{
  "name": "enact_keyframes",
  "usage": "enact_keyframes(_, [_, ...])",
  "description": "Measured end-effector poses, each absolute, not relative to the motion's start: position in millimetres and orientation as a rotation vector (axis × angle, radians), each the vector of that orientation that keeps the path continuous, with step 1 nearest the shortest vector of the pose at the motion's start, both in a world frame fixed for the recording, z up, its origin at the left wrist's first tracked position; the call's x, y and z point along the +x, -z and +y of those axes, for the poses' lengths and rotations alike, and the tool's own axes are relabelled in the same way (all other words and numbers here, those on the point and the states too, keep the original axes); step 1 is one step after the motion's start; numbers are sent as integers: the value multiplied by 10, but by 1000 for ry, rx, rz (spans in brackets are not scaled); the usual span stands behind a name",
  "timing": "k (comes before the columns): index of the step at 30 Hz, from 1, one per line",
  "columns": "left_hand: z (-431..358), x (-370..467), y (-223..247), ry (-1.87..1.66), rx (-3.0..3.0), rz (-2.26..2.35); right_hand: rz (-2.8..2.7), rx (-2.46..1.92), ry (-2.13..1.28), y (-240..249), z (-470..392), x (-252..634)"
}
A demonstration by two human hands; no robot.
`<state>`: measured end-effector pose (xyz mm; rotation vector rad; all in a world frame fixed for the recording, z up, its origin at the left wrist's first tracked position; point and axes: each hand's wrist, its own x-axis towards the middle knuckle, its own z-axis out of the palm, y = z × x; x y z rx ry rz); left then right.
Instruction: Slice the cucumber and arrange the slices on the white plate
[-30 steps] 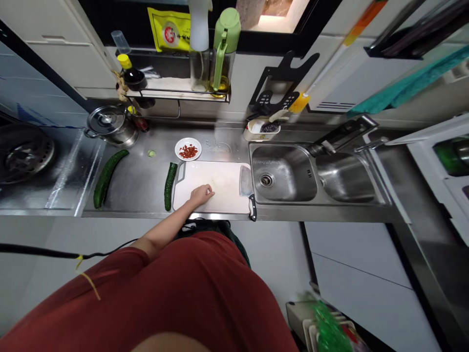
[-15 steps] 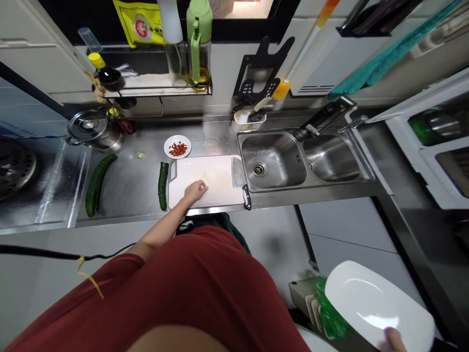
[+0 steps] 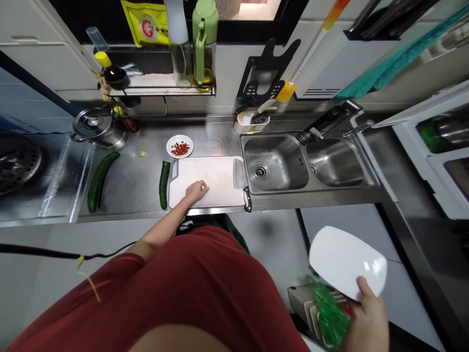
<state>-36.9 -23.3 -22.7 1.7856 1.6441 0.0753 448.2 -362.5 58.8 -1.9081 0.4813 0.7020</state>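
Observation:
My right hand (image 3: 371, 313) grips the near edge of a large white rectangular plate (image 3: 344, 259), thumb on top, out over the floor at the lower right. My left hand (image 3: 197, 191) rests with curled fingers on a white cutting board (image 3: 220, 195), and nothing shows in it. A cleaver (image 3: 240, 176) with a black handle lies along the board's right end. Left of the board is a cucumber piece (image 3: 164, 185) with a cut end; a longer whole cucumber (image 3: 101, 181) lies further left. A small white plate (image 3: 180, 138) behind the board bears chopped red pieces (image 3: 180, 148).
A double sink (image 3: 276, 164) is right of the board. A lidded steel pot (image 3: 98, 128) stands at the back left, near a cucumber end (image 3: 142, 153). Below my right hand are a rack of boards (image 3: 308, 313) and a green plastic bag (image 3: 330, 313).
My right hand has brought the large white plate up and left, nearer the counter, and more of the hand shows. My left hand stays on the board.

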Motion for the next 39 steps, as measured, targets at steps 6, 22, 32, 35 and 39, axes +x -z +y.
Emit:
enact_keyframes(6, [-232,-374,230,-88,1773,1627,158,-1852,-802,-542,-2216,4431])
enact_keyframes(22, [3,-61,165,-614,886,1306,-53,-1779,-1370,-543,-208,3314])
enact_keyframes(32, [534,146,-3,-816,579,1226,-379,-1667,-1416,-95,717,2154])
enact_keyframes(35, [673,46,1,-879,559,1273,-449,-1608,-1455,-2,847,2000])
enact_keyframes(39, [839,-89,32,-894,550,1324,-548,-1629,-1532,77,936,1896])
